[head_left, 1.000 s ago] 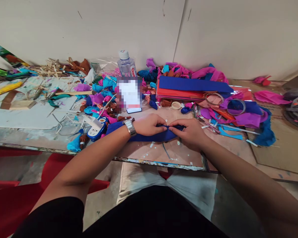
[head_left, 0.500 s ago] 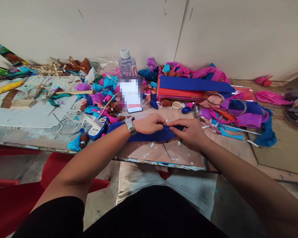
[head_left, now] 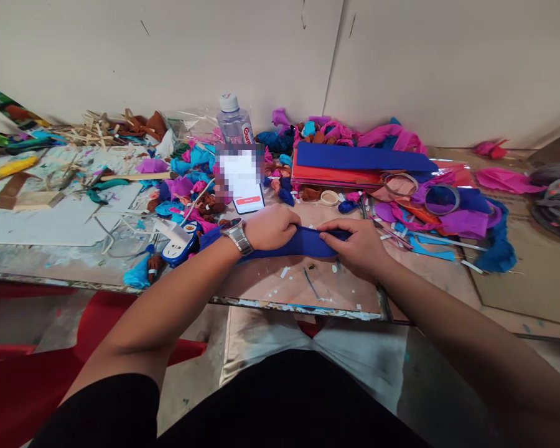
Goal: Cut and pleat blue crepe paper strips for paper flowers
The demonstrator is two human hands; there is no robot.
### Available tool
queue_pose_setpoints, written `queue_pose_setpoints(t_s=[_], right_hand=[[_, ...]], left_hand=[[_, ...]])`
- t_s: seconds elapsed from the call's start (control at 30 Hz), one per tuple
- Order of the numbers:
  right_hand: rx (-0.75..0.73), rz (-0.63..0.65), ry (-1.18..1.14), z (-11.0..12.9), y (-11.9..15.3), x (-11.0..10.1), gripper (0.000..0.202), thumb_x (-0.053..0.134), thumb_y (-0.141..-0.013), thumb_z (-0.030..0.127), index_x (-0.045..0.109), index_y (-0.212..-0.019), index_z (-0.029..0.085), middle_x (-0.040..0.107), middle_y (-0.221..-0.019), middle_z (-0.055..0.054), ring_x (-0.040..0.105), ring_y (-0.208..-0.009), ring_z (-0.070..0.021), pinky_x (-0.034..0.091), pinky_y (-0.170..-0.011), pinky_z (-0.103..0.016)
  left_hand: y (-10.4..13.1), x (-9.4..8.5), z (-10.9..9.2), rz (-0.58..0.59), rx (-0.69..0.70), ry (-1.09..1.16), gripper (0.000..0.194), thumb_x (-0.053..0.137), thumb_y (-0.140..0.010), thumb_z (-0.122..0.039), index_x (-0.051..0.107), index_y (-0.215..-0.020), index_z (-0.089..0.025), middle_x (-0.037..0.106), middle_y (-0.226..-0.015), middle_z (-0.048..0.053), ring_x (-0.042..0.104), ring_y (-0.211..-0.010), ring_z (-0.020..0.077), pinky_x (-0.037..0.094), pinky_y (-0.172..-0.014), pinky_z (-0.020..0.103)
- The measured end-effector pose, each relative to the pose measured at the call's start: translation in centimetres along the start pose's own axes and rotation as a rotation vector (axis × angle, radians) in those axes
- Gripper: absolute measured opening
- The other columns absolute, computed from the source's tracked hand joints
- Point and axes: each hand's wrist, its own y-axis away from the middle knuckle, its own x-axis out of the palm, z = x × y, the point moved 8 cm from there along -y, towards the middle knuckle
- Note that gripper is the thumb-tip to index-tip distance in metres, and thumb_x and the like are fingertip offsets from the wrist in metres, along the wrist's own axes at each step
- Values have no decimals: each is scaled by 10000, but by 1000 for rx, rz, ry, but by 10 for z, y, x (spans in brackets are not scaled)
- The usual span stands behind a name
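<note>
A strip of dark blue paper or cloth (head_left: 308,244) lies along the front of the table, stretched between my two hands. My left hand (head_left: 274,228), with a metal watch at the wrist, is closed on its upper edge. Further right, my right hand (head_left: 357,244) pinches the same strip between thumb and fingers. Part of the strip is hidden under my left hand and wrist. Just behind my left hand lies a phone (head_left: 248,186) with a lit screen, its surroundings pixelated.
A clear bottle (head_left: 234,121) stands behind the phone. Blue and red sheets (head_left: 364,158) lie at the back, near tape rings (head_left: 442,200). A blue power socket (head_left: 180,247) with a cable is left of my left wrist. Crumpled coloured pieces and wooden sticks (head_left: 96,129) cover the back.
My hands have moved apart; my left hand shifted left and closed further. More of the blue strip shows between them. The view has shifted slightly.
</note>
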Motion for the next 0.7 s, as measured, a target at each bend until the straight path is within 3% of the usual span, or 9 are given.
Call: queue_pose_setpoints(t_s=[0.2, 0.43, 0.7], right_hand=[[23, -4, -6, 1, -1, 0, 168, 715, -855, 247, 842, -964, 226, 834, -942, -30, 769, -845, -223, 570, -836, -326], [-39, 33, -52, 6, 3, 7, 168, 713, -884, 261, 835, -999, 247, 832, -983, -16, 776, -890, -222, 577, -854, -331], [-116, 24, -37, 15, 5, 7, 170, 690, -906, 233, 832, -998, 254, 831, -983, -13, 778, -877, -207, 585, -830, -310]], left_hand=[[1, -5, 11, -77, -73, -112, 356, 444, -886, -212, 789, -971, -187, 777, -890, 92, 704, -805, 227, 464, -707, 326], [4, 1, -20, 1, 141, 79, 284, 544, -828, -247, 768, -984, -168, 746, -800, 64, 610, -661, 176, 404, -649, 303], [1, 9, -25, 18, 133, 233, 287, 491, -866, -177, 764, -956, -160, 734, -795, 34, 564, -652, 141, 382, -647, 284]])
